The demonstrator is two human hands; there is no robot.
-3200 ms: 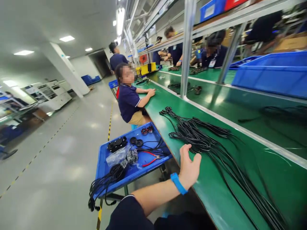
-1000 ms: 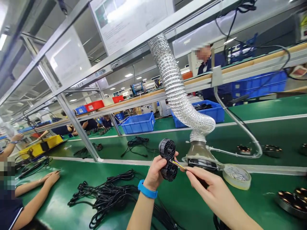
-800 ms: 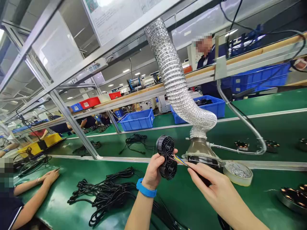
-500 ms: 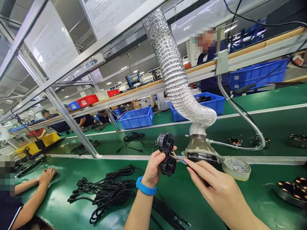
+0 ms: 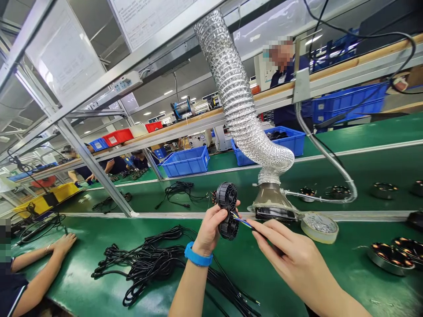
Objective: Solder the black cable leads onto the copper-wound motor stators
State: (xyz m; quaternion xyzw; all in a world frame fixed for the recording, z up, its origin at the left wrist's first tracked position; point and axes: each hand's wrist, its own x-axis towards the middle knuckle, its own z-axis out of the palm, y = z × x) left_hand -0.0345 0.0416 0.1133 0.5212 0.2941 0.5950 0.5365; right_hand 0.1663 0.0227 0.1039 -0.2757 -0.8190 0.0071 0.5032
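Observation:
My left hand (image 5: 209, 230), with a blue band at its wrist, is closed around a black plastic part (image 5: 227, 197) with a patterned face and a ridged rim. This part is held upright above the bench. My right hand (image 5: 292, 253) pinches a dark cable whose thin coloured wires (image 5: 243, 221) reach to the middle of the part. Whether the wire ends pass into it, I cannot tell. Much of the cable is hidden by my right fingers. Below my hands lies a tangled bundle of black cables (image 5: 155, 259) with bare wire ends at the right.
A fume hood (image 5: 275, 200) on a silver duct (image 5: 231, 88) stands behind my hands, beside a tape roll (image 5: 320, 226). Stators with copper windings (image 5: 390, 257) lie at right. Blue bins (image 5: 185, 161) stand behind. A co-worker's forearms (image 5: 49, 259) rest on the bench at left.
The view has shifted slightly, bringing more of the stators at right into sight. My hands keep the same hold, with the wires still at the black part.

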